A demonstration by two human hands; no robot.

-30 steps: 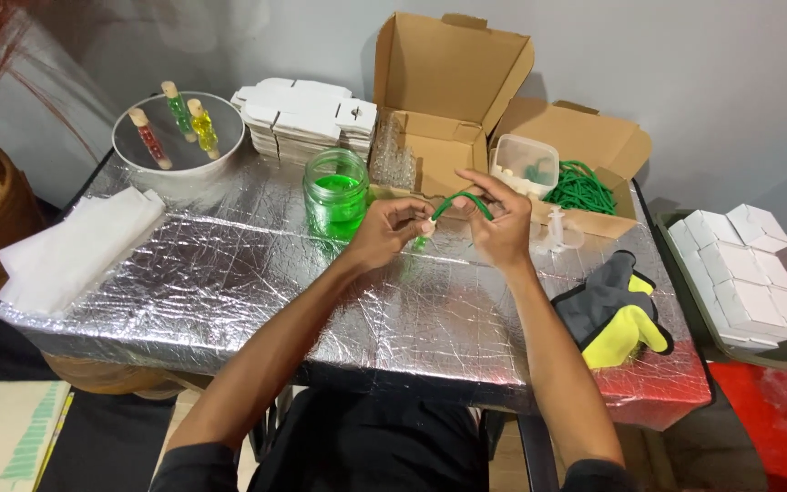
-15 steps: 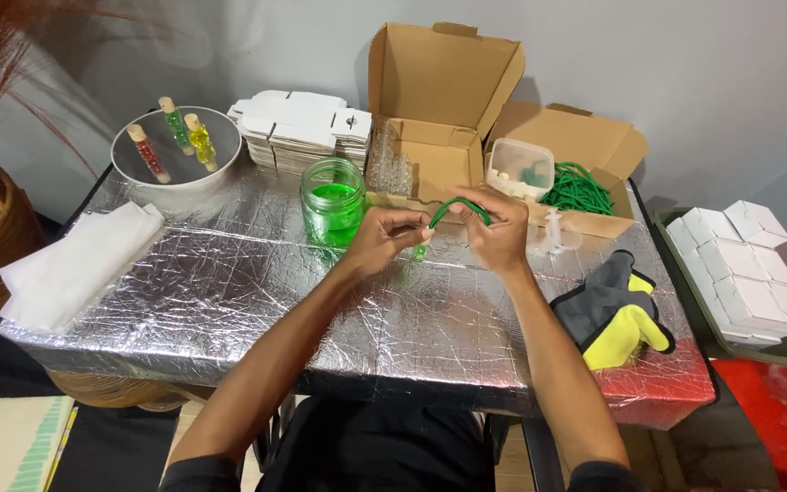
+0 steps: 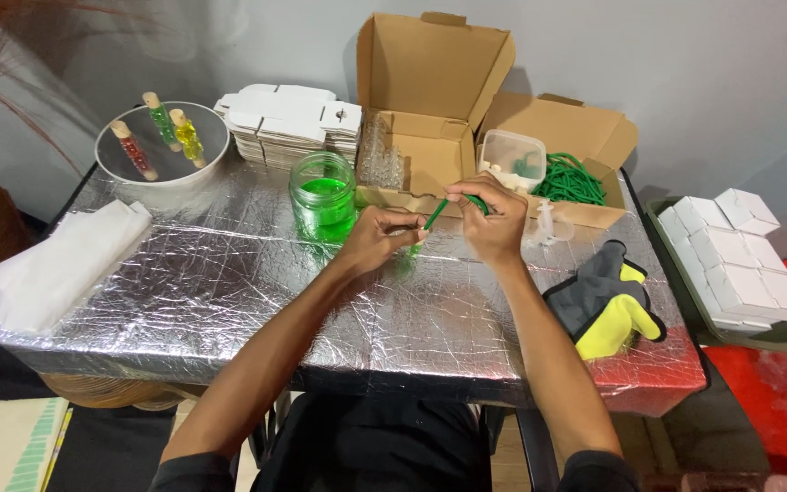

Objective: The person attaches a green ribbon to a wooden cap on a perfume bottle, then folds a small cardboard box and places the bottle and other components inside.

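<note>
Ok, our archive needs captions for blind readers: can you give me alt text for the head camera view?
Two bare hands, left hand and right hand, hold a thin green cord between them over a foil-covered table. Behind them stand a jar of green liquid and open cardboard boxes; grey and yellow gloves lie at the right.

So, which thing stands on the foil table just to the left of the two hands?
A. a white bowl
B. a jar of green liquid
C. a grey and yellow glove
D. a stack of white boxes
B: the jar of green liquid stands right beside the left hand, which holds a green string together with the right hand.
</note>
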